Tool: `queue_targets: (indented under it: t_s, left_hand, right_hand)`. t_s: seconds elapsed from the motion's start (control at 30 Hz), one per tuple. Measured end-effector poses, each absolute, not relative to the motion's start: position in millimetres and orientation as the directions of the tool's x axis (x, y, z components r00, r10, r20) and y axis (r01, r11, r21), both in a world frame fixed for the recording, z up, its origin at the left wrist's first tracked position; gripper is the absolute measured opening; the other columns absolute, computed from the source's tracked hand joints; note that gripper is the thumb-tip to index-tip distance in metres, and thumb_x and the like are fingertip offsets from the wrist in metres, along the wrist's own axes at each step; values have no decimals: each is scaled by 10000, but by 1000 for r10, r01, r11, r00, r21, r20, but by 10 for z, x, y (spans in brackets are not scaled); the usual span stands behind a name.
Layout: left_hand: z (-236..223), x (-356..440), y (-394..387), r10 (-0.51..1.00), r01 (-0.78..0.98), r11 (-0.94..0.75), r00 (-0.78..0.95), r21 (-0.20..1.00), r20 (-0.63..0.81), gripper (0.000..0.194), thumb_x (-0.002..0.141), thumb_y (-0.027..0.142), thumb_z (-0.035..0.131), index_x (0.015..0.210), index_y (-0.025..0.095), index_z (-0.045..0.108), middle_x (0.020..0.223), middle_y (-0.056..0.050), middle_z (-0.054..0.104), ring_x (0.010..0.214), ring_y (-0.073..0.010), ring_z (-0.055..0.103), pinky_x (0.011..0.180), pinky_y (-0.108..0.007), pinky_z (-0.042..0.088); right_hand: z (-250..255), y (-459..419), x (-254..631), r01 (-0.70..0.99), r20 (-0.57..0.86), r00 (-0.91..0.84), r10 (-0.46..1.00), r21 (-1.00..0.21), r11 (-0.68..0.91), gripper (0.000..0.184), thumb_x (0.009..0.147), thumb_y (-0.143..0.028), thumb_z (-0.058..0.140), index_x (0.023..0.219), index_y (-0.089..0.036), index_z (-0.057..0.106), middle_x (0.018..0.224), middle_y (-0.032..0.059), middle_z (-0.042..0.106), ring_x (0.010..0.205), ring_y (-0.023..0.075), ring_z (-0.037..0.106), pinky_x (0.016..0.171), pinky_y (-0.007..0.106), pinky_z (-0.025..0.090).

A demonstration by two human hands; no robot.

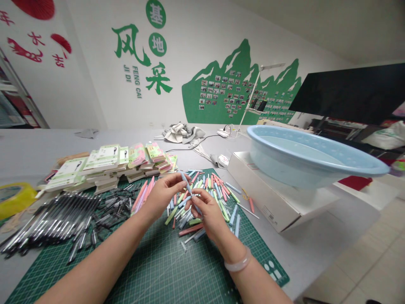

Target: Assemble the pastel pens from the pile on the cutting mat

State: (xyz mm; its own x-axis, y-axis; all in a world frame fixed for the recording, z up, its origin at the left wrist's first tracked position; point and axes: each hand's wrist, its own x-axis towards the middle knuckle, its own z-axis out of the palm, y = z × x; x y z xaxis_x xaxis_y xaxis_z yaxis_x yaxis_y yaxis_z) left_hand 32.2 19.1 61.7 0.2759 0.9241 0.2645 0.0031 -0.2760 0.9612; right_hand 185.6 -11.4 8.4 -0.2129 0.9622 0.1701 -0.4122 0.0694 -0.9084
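Note:
A light blue pen is held tilted between both hands, above a heap of loose pen parts in blue, green and pink. My left hand pinches its upper end with thumb and fingers. Lower down the barrel, my right hand has its fingers closed round it, hiding part of it. To the left of my left hand lie several assembled pink and purple pens. The heap rests on a green cutting mat, with a small clear piece near its front.
Black clear-barrelled pens and small black parts cover the left side, before stacked boxes. Yellow tape sits far left. On the right, a blue basin stands on a white box. Grey-white cloths lie behind.

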Motion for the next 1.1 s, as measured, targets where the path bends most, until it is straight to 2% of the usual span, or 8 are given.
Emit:
queue_targets:
  t_s: [0.2, 0.33, 0.53, 0.73, 0.97, 1.1]
  left_hand:
    - [568, 316, 204, 917, 3, -271, 306, 963, 257, 243, 799, 288, 602, 1003, 162, 641, 893, -41, 646, 790, -172, 582, 681, -265, 446]
    - [531, 329, 212, 905, -10, -282, 328, 959, 270, 231, 812, 296, 590, 997, 168, 641, 896, -38, 646, 779, -164, 578, 680, -260, 446]
    - [505, 332, 217, 898, -42, -285, 337, 957, 282, 243, 817, 293, 588, 1011, 161, 654, 912, -48, 672, 839, -179, 594, 785, -291, 450]
    - [495, 322, 216, 905, -28, -274, 330, 961, 267, 254, 811, 304, 597, 1016, 165, 656, 938, -50, 682, 843, -186, 609, 765, -285, 454]
    - [499, 304, 225, 892, 16, -322, 341, 947, 298, 252, 823, 299, 580, 1019, 162, 658, 899, -46, 676, 832, -186, 601, 748, -286, 451]
    - [506, 304, 212, 891, 37, -336, 338, 941, 304, 244, 824, 296, 577, 1016, 167, 656, 906, -40, 672, 843, -187, 601, 756, -283, 451]
  right_hand:
    - [67, -110, 1850, -432, 160, -188, 969, -900, 65, 181, 826, -305, 585, 947, -187, 521, 653, 11, 648, 423, 55, 378, 431, 196, 194]
    - [81, -119, 1842, -437, 170, -200, 965, -897, 67, 159, 816, -294, 606, 857, -193, 490, 634, -1, 643, 438, 62, 401, 445, 192, 231]
    - [70, -128, 1812, -474, 162, -246, 956, -880, 27, 157, 833, -306, 586, 852, -175, 502, 672, 28, 667, 441, 57, 413, 436, 185, 218]
    - [19, -98, 1812, -506, 167, -254, 953, -862, 16, 173, 842, -312, 581, 892, -155, 529, 705, 59, 681, 497, 73, 481, 494, 194, 306]
    - [59, -118, 1802, -489, 185, -235, 954, -871, 49, 145, 857, -297, 560, 866, -156, 529, 676, 43, 671, 470, 60, 424, 481, 190, 268]
    - [65, -124, 1803, -476, 189, -210, 959, -877, 68, 140, 846, -296, 572, 869, -169, 518, 682, 44, 677, 486, 69, 437, 487, 193, 269]
